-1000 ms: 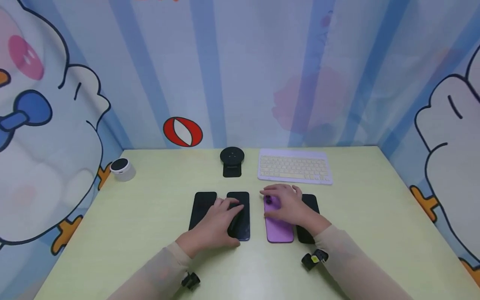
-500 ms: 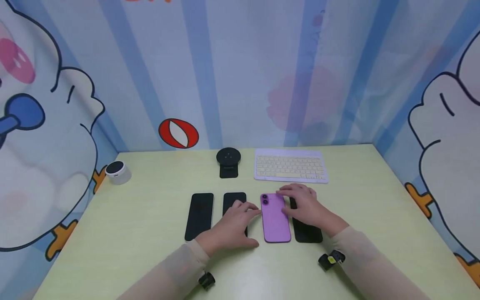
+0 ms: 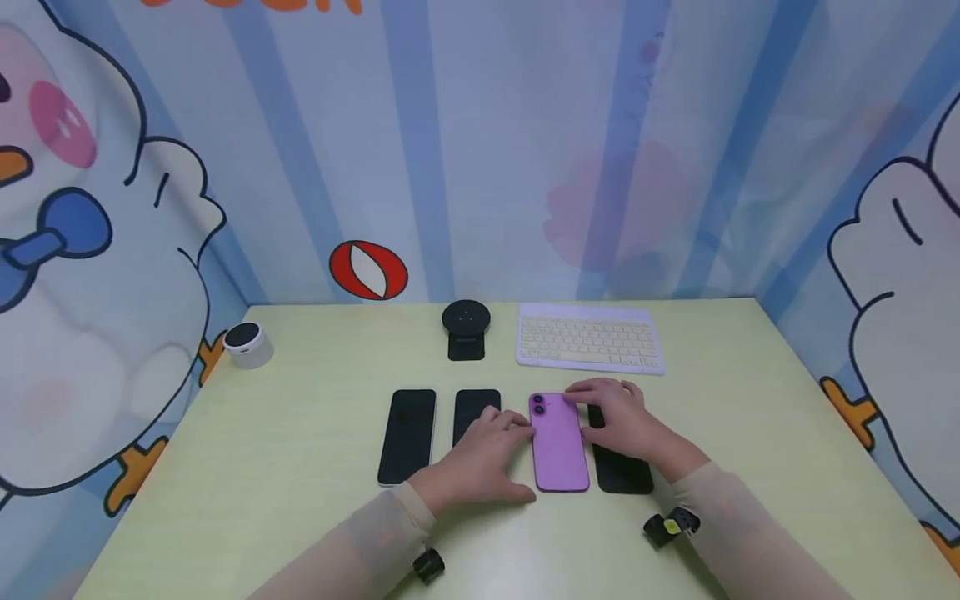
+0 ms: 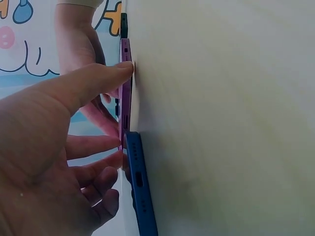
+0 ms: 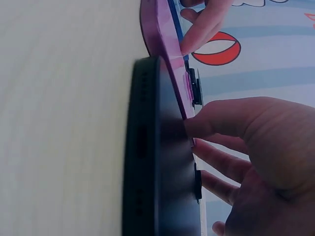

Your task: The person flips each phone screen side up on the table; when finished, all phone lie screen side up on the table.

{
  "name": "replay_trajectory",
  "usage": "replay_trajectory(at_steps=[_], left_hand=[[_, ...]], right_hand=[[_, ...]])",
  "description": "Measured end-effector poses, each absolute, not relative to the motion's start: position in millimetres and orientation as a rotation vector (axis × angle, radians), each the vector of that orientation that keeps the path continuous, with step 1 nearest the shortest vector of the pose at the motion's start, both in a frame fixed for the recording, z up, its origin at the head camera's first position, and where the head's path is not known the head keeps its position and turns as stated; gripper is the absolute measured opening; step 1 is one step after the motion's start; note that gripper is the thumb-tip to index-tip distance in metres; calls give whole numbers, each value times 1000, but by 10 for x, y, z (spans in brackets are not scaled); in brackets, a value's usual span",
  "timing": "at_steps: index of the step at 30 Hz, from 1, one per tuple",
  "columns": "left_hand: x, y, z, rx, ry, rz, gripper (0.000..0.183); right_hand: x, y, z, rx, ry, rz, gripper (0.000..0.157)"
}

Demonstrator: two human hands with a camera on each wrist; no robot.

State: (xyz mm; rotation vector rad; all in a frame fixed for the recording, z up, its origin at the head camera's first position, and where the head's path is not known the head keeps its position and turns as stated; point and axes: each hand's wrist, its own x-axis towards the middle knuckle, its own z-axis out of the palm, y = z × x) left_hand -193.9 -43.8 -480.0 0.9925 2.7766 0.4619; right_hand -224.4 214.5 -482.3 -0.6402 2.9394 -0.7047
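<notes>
Left hand (image 3: 483, 457) and right hand (image 3: 624, 423) have both shifted rightward over the past second: the left's fingertips from above the blue phone (image 4: 142, 201) to the left side of the purple phone (image 3: 559, 458), the right's from across the purple phone to its right side. Across the desk (image 3: 322, 467), nearer than the keyboard (image 3: 590, 337), the purple phone lies back up, third from left in a row of four.

Crowding looks the main risk: the black phone (image 3: 624, 475) lies just beside it, so the right hand, partly over both, could nudge the black one askew. If the left palm dips, it could drag the blue phone. Uneven pressure from the two sides would probably twist the purple one.

Both hands reach in backs up, fingers and thumbs apart, neither clamped on anything. Left thumb is by the lower left corner; right thumb is at the right edge, its index at the top right corner.
</notes>
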Motion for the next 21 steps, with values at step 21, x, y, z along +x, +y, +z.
replay_trajectory(at_steps=[21], left_hand=[[-1953,-345,-4739,900,2843,437,74]], right_hand=[[-2216,2176,-4822,-518,2924,-816,53]])
